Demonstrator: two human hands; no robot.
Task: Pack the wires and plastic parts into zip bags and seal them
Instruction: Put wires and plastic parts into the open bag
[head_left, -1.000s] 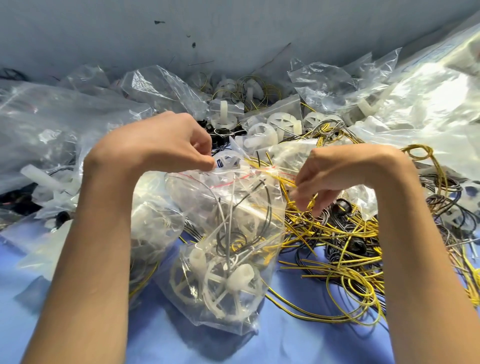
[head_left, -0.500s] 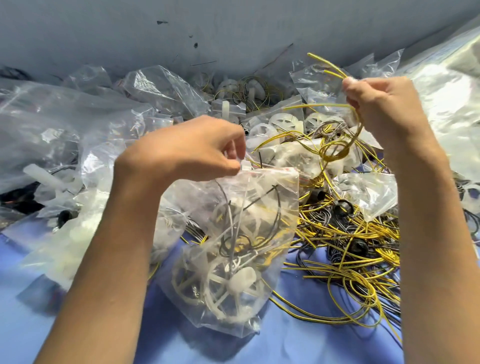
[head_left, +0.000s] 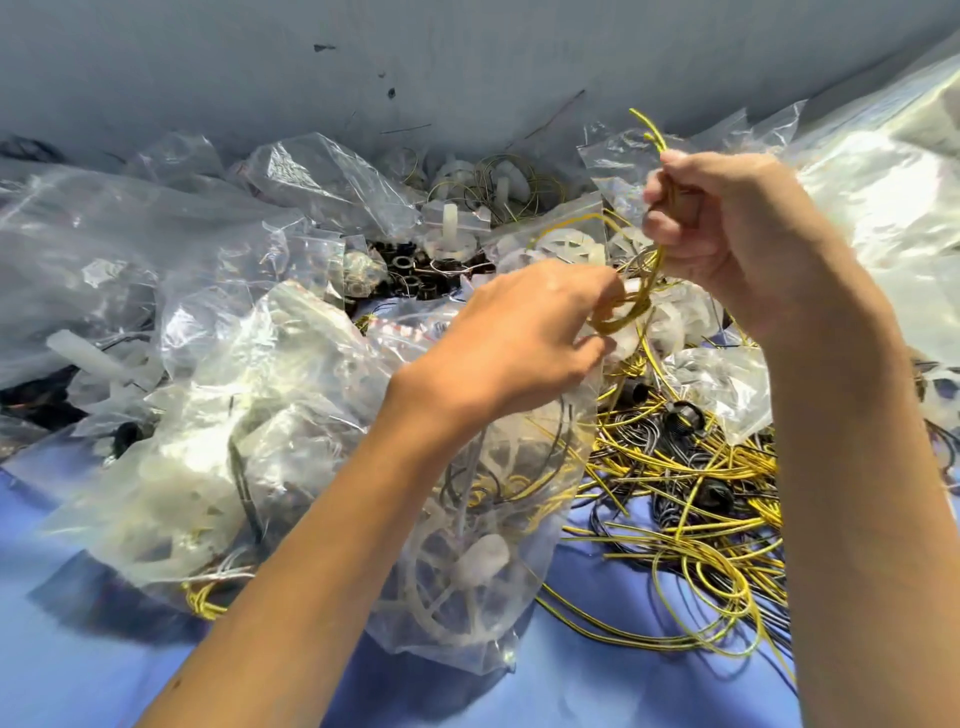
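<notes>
The right hand (head_left: 727, 228) is closing its curled fingers round a bundle of yellow wire (head_left: 647, 291), whose loose ends are sticking up out of the fist. The left hand (head_left: 519, 332) is pinching the lower coil of that same wire between thumb and fingertips. Both hands are working close together, just above the top of the zip bag (head_left: 467, 571). Whether the left hand is also holding the bag's rim cannot be told, since the fingers are covering that edge. The zip bag is slumping beneath the left forearm, and white plastic wheels, thin dark wire and some yellow wire are showing through its clear skin. Right of the zip bag, a wire pile (head_left: 675, 493) of yellow and black strands with small black rings among them is sprawling across the blue surface (head_left: 597, 691). That surface is lying smooth and matte, with the bag casting a dark shadow on it at its near side. Left of the zip bag, more filled clear bags (head_left: 156, 270) are lying heaped against one another. Behind the zip bag, loose white plastic parts (head_left: 566, 244) and black rings (head_left: 410, 265) are sitting among crumpled bags. These are piling up against a grey wall (head_left: 467, 62) that is showing a few dark marks. Far right of the zip bag, a large plastic sheet (head_left: 883, 208) is catching bright light.
</notes>
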